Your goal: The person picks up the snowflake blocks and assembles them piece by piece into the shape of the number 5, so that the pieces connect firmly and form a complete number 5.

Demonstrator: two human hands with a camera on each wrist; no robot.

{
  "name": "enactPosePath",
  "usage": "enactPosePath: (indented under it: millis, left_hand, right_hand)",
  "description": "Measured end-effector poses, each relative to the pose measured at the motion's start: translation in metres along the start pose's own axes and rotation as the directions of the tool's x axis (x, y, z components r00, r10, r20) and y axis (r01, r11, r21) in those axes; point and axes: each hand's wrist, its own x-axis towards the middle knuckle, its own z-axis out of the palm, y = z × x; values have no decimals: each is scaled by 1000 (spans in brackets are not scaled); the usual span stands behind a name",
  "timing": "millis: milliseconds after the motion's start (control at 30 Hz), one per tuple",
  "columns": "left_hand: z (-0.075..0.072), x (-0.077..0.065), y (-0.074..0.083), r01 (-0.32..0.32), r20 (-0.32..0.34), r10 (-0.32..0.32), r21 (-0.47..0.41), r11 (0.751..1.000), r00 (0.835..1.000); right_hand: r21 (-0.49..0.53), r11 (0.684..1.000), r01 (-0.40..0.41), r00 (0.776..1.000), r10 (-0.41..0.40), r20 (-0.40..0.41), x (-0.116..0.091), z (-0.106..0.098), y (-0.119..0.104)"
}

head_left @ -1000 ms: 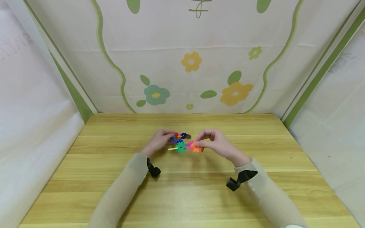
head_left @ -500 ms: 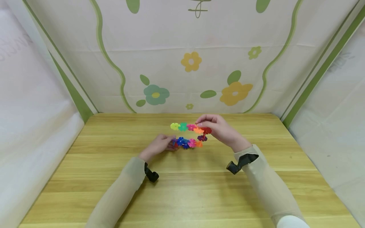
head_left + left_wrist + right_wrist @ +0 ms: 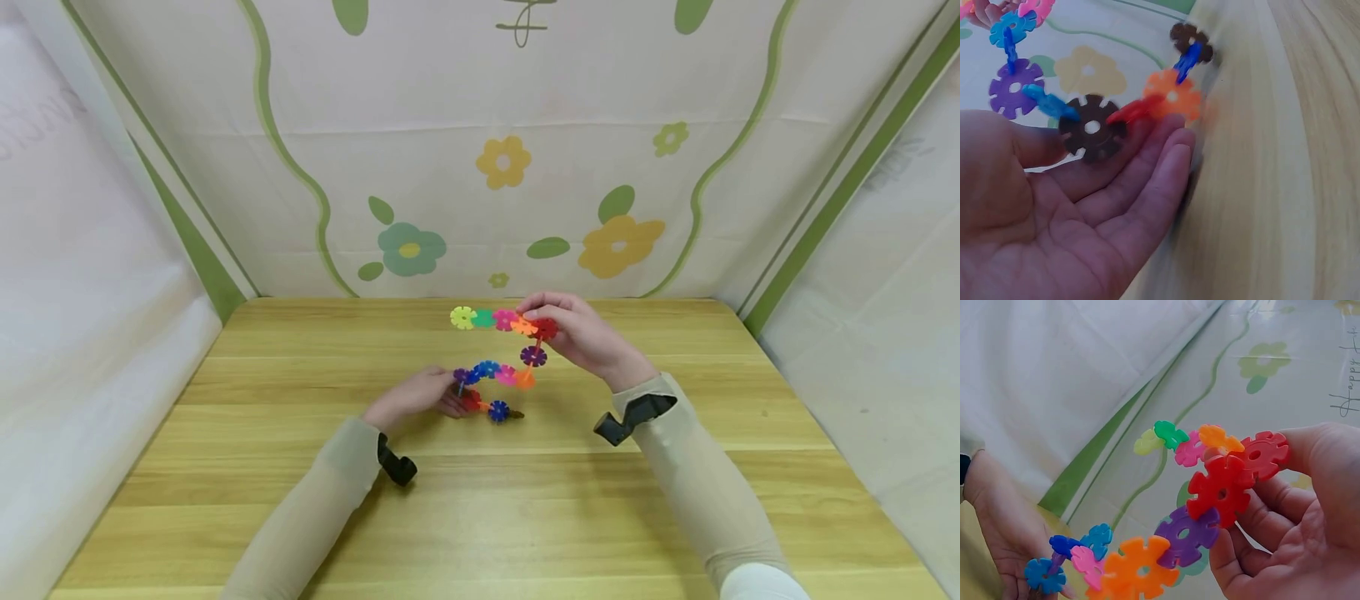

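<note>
Notched plastic interlocking discs join into a winding chain (image 3: pixel 489 369), raised over the wooden table between the two hands. My right hand (image 3: pixel 581 333) pinches a red disc (image 3: pixel 1263 455) at the upper bend. From there a row runs left through orange, pink and green to a yellow-green disc (image 3: pixel 462 317). A purple disc (image 3: pixel 533 357) leads down to the lower part. My left hand (image 3: pixel 412 396) holds the lower left bend, fingers behind a brown disc (image 3: pixel 1092 128) and a red one (image 3: pixel 1138 109). Beyond its fingertips the tail continues through orange and blue to another brown disc (image 3: pixel 1191 42).
The wooden table (image 3: pixel 495 517) stretches around both forearms. A white cloth panel with printed flowers (image 3: pixel 480 100) stands at the back edge, and white panels flank both sides. Each wrist wears a black camera mount (image 3: pixel 633 417).
My right hand has lifted its part of the chain up and away. My left hand has turned and lowered slightly, and the tail with the brown disc has swung nearer the front.
</note>
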Motion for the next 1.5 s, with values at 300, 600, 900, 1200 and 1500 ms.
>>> enactPosePath:
  millis: [300, 600, 900, 1200, 1500]
  left_hand:
    - [-6, -10, 10, -51, -181, 76, 138, 989, 981]
    - [-1, -35, 58, -334, -454, 375, 170, 927, 809]
    - [26, -46, 87, -608, -442, 653, 262, 750, 615]
    - [32, -49, 92, -619, -495, 677, 307, 723, 545]
    - [37, -72, 113, -591, -553, 674, 358, 723, 490]
  right_hand:
    - [39, 999, 17, 1000, -16, -26, -1, -1, 5]
    - [65, 994, 87, 993, -81, -83, -5, 4, 6]
    - [-259, 953, 155, 958, -209, -195, -6, 27, 8]
    - [-514, 806, 294, 919, -386, -79, -14, 49, 8]
    - [-653, 677, 340, 897, -441, 10, -17, 57, 10]
